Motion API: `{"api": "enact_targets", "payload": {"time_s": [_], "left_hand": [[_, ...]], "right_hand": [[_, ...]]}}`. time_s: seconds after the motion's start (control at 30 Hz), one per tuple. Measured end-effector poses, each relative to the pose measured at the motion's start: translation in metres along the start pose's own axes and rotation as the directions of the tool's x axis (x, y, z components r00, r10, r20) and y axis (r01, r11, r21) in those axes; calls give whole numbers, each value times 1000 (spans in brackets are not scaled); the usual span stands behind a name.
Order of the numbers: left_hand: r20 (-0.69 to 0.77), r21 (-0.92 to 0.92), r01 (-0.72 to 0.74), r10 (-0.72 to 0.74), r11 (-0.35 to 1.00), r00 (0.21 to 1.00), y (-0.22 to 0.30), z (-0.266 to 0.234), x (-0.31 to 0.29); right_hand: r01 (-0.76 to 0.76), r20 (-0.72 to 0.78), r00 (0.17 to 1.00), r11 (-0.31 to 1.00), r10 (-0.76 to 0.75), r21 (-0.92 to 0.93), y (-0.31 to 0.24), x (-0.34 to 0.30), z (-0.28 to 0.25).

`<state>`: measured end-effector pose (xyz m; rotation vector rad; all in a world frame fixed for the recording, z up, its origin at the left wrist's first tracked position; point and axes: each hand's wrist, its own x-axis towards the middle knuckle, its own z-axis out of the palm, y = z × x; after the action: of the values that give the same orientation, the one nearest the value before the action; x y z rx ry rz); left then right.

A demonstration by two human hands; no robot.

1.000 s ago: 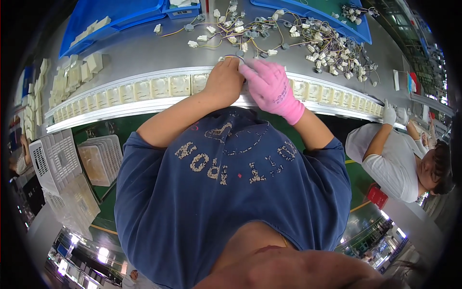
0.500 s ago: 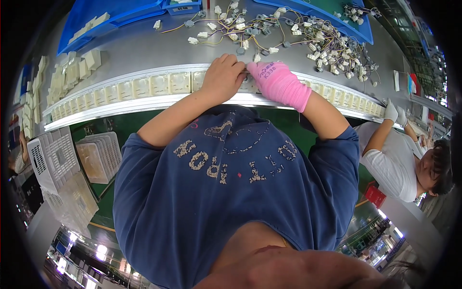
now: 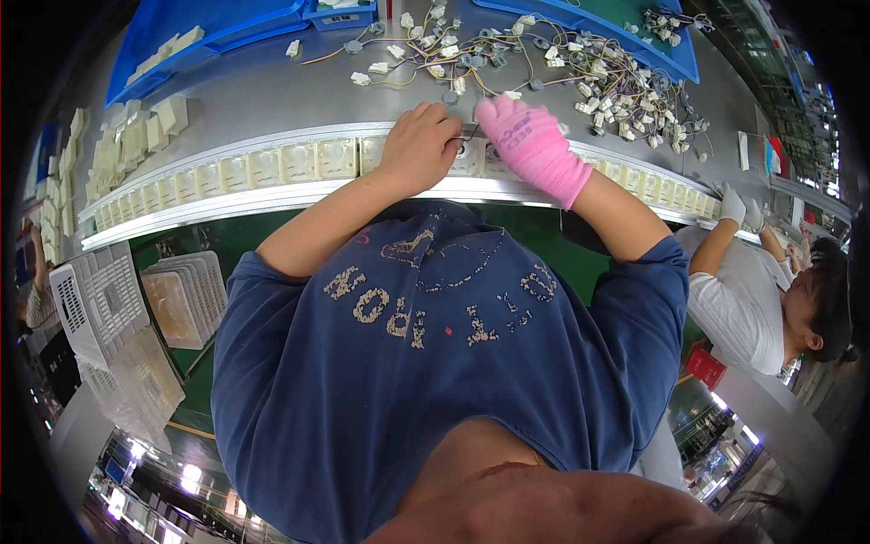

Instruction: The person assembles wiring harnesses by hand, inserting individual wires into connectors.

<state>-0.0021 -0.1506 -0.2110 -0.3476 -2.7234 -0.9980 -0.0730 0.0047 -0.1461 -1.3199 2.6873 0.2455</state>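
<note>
My bare left hand [image 3: 419,150] rests over a row of cream square plastic housings [image 3: 304,160] set in a long metal rail [image 3: 272,191]. Its fingers are curled down, and what lies under the fingertips is hidden. My right hand [image 3: 527,143], in a pink knit glove, is just to the right, fingers bent together at the far edge of the rail. A thin dark wire [image 3: 472,133] spans the small gap between the hands and appears to run to the gloved fingers. Below that gap, one housing [image 3: 468,161] shows a round dark part inside.
Wire harnesses with white connectors [image 3: 625,91] lie heaped at the far right. Blue bins [image 3: 213,41] stand along the back. Cream blocks [image 3: 136,136] are stacked at the left, above white plastic baskets [image 3: 100,290]. A co-worker in white gloves [image 3: 734,207] works at right.
My right hand has drawn slightly right and away from the left, exposing the thin wire and the housing between them. My left hand has stayed almost in place. The co-worker's head has turned.
</note>
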Motion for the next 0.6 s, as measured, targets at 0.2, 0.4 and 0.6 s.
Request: {"api": "enact_targets", "payload": {"time_s": [0.2, 0.4, 0.6], "left_hand": [[9, -7, 11, -11, 1000, 1000, 2, -2, -1], [28, 4, 51, -51, 999, 998, 3, 0, 2], [44, -5, 145, -144, 989, 989, 7, -1, 5]], "right_hand": [[-38, 209, 976, 894, -63, 447, 4, 5, -14], [110, 6, 994, 992, -111, 63, -22, -3, 18], [227, -27, 973, 974, -228, -25, -7, 3, 11]]}}
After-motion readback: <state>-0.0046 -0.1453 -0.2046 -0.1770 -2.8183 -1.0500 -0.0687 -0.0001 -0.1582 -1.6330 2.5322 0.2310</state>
